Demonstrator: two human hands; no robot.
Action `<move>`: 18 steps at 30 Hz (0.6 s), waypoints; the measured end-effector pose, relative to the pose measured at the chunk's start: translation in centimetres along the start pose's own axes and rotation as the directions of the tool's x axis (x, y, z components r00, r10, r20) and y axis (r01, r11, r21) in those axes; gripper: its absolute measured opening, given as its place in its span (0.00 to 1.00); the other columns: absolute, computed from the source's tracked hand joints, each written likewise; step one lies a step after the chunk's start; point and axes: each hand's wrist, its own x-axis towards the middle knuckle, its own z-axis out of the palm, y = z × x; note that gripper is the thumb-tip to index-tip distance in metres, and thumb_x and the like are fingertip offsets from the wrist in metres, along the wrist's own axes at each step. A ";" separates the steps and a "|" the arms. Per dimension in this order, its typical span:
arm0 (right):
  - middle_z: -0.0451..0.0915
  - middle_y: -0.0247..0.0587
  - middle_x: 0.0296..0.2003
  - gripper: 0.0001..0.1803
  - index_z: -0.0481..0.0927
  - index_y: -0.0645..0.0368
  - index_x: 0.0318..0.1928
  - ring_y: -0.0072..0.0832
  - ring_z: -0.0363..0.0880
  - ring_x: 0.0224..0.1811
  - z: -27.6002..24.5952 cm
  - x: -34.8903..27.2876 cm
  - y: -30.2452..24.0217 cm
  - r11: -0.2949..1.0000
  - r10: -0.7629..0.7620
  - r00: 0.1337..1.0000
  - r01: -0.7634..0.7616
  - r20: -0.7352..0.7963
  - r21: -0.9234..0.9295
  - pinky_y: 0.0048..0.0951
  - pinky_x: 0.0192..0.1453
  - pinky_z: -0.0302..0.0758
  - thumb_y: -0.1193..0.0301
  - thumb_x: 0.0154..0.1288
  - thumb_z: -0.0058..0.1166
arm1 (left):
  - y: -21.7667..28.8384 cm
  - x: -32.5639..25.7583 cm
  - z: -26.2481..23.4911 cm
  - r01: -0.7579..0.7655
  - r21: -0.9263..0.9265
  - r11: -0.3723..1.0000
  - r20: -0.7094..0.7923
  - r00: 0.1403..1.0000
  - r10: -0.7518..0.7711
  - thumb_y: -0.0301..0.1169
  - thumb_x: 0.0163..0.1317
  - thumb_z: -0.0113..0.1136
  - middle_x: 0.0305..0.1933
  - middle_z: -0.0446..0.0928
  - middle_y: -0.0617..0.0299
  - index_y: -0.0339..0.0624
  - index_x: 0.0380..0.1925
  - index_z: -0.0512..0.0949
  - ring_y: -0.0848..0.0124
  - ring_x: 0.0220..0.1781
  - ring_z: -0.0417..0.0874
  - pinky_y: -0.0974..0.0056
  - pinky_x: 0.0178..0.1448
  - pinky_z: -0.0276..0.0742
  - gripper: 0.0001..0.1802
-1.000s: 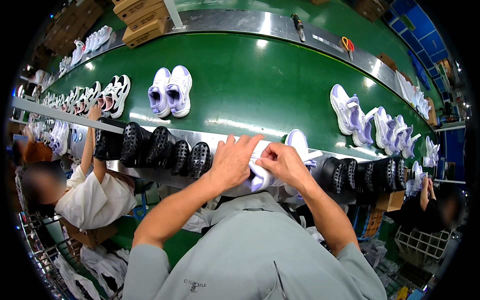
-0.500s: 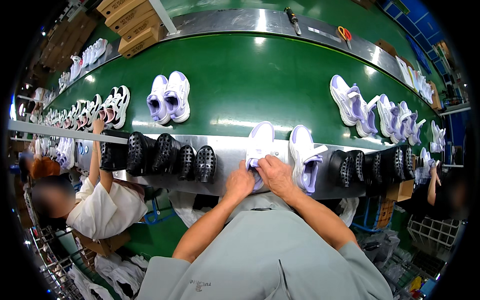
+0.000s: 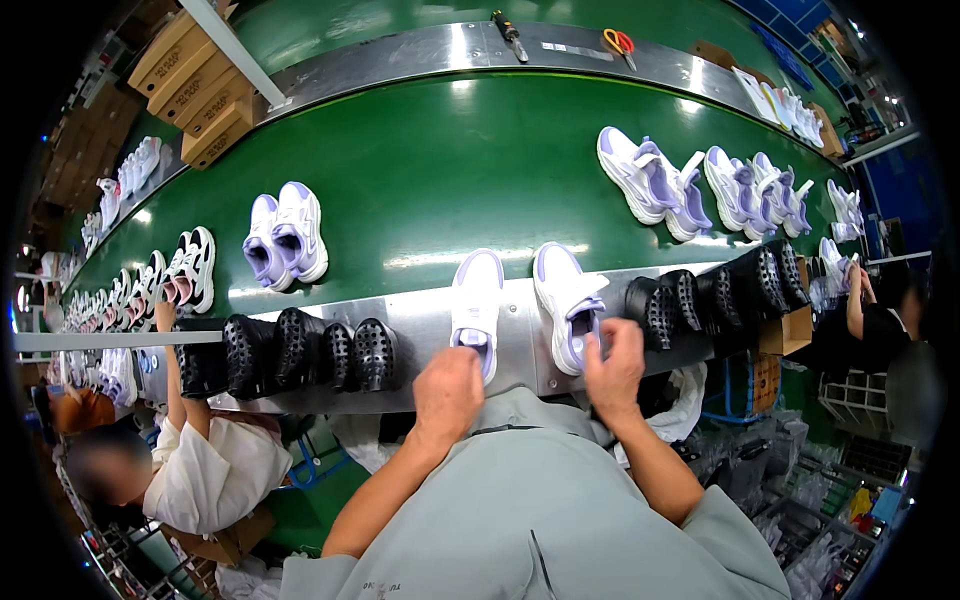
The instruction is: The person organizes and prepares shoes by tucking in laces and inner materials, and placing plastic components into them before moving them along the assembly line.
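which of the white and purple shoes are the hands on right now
The two shoes on the metal ledge nearest the person: left hand on the left shoe, right hand on the right shoe. All other pairs lie untouched on the green belt.

Tan cardboard boxes (image 3: pixel 190 85) stacked at the conveyor's far left corner (long, flat ones).

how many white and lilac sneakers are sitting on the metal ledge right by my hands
2. One sneaker lies at the left hand; the other sneaker lies at the right hand. More pairs sit farther off on the green belt.
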 end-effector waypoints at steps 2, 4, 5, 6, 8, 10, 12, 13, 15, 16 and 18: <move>0.76 0.51 0.41 0.20 0.73 0.66 0.50 0.50 0.75 0.46 1.3 0.2 3.7 0.975 0.222 0.974 -0.222 -0.045 -0.002 0.47 0.53 0.73 0.71 0.61 0.63 | 1.9 1.1 1.5 -0.114 -0.231 0.966 0.041 0.991 0.127 0.33 0.63 0.62 0.37 0.83 0.45 0.34 0.41 0.79 0.43 0.37 0.84 0.48 0.43 0.82 0.13; 0.78 0.52 0.42 0.29 0.71 0.68 0.56 0.49 0.78 0.45 4.0 -0.4 5.7 0.918 0.391 0.904 -0.397 0.171 0.000 0.48 0.52 0.74 0.65 0.61 0.67 | 5.0 3.3 3.8 -0.068 -0.136 0.988 0.155 0.984 0.089 0.33 0.64 0.61 0.35 0.83 0.43 0.32 0.39 0.79 0.42 0.37 0.85 0.47 0.43 0.82 0.12; 0.79 0.56 0.45 0.32 0.71 0.67 0.58 0.51 0.79 0.47 4.2 -0.1 3.7 0.876 0.451 0.832 -0.483 0.323 0.021 0.47 0.55 0.75 0.63 0.60 0.68 | 5.7 4.2 4.5 -0.018 -0.026 1.000 0.255 0.967 0.024 0.33 0.64 0.60 0.34 0.83 0.40 0.30 0.37 0.78 0.41 0.37 0.85 0.46 0.43 0.82 0.13; 0.79 0.57 0.47 0.33 0.70 0.67 0.60 0.52 0.79 0.49 4.1 -0.2 2.0 0.888 0.432 0.839 -0.461 0.330 0.008 0.47 0.57 0.74 0.62 0.60 0.68 | 5.3 4.7 5.3 -0.017 -0.017 1.000 0.254 0.967 0.021 0.33 0.64 0.60 0.34 0.83 0.40 0.30 0.37 0.78 0.41 0.37 0.85 0.46 0.43 0.82 0.13; 0.78 0.59 0.52 0.33 0.71 0.65 0.63 0.53 0.75 0.56 3.6 -0.4 -0.1 0.946 0.323 0.922 -0.323 0.214 -0.034 0.46 0.62 0.73 0.65 0.59 0.67 | 4.3 5.7 7.2 0.034 0.054 0.998 0.322 0.946 -0.049 0.31 0.63 0.58 0.31 0.82 0.35 0.28 0.33 0.77 0.39 0.34 0.85 0.44 0.41 0.83 0.12; 0.77 0.58 0.53 0.29 0.75 0.64 0.59 0.53 0.73 0.57 3.7 1.7 0.4 0.991 0.110 0.973 -0.124 0.204 0.057 0.46 0.62 0.72 0.67 0.57 0.66 | 3.6 6.2 8.1 0.023 0.059 0.998 0.330 0.943 -0.042 0.29 0.61 0.58 0.30 0.81 0.35 0.27 0.32 0.77 0.38 0.33 0.85 0.44 0.40 0.82 0.11; 0.75 0.54 0.55 0.19 0.83 0.60 0.46 0.53 0.71 0.58 4.5 2.9 2.0 0.969 -0.059 0.949 -0.021 0.310 0.247 0.46 0.62 0.72 0.74 0.50 0.63 | 2.8 6.1 8.8 0.006 0.067 0.998 0.350 0.936 -0.029 0.27 0.59 0.58 0.28 0.81 0.34 0.27 0.31 0.76 0.37 0.32 0.85 0.43 0.40 0.82 0.10; 0.75 0.54 0.55 0.19 0.83 0.60 0.46 0.53 0.71 0.58 4.5 2.5 3.1 0.968 -0.050 0.951 -0.030 0.306 0.249 0.46 0.62 0.72 0.74 0.50 0.63 | 2.1 6.1 9.1 -0.009 0.020 1.000 0.303 0.953 0.002 0.26 0.57 0.58 0.27 0.80 0.34 0.27 0.31 0.76 0.37 0.32 0.85 0.43 0.40 0.82 0.09; 0.77 0.52 0.51 0.15 0.83 0.59 0.41 0.49 0.72 0.55 4.4 2.4 4.1 0.922 -0.386 0.891 0.369 0.238 0.114 0.47 0.59 0.72 0.75 0.48 0.61 | 2.0 6.7 8.9 -0.030 -0.021 0.999 0.245 0.969 0.034 0.25 0.55 0.58 0.26 0.80 0.33 0.28 0.31 0.76 0.38 0.33 0.85 0.42 0.40 0.82 0.08; 0.77 0.50 0.48 0.15 0.83 0.57 0.41 0.47 0.73 0.55 4.7 1.8 4.0 0.913 -0.407 0.887 0.396 0.216 0.096 0.46 0.56 0.74 0.74 0.48 0.61 | 2.1 6.9 8.8 -0.011 -0.005 1.000 0.246 0.969 0.012 0.25 0.54 0.58 0.26 0.80 0.33 0.28 0.31 0.76 0.38 0.33 0.85 0.42 0.40 0.81 0.08; 0.77 0.51 0.50 0.16 0.83 0.58 0.42 0.49 0.74 0.54 6.4 1.4 3.2 0.908 -0.412 0.868 0.415 0.278 0.053 0.46 0.57 0.74 0.75 0.48 0.62 | 3.0 6.6 8.9 -0.005 0.006 1.000 0.254 0.967 0.004 0.24 0.55 0.59 0.26 0.80 0.32 0.27 0.32 0.75 0.37 0.32 0.85 0.41 0.39 0.81 0.09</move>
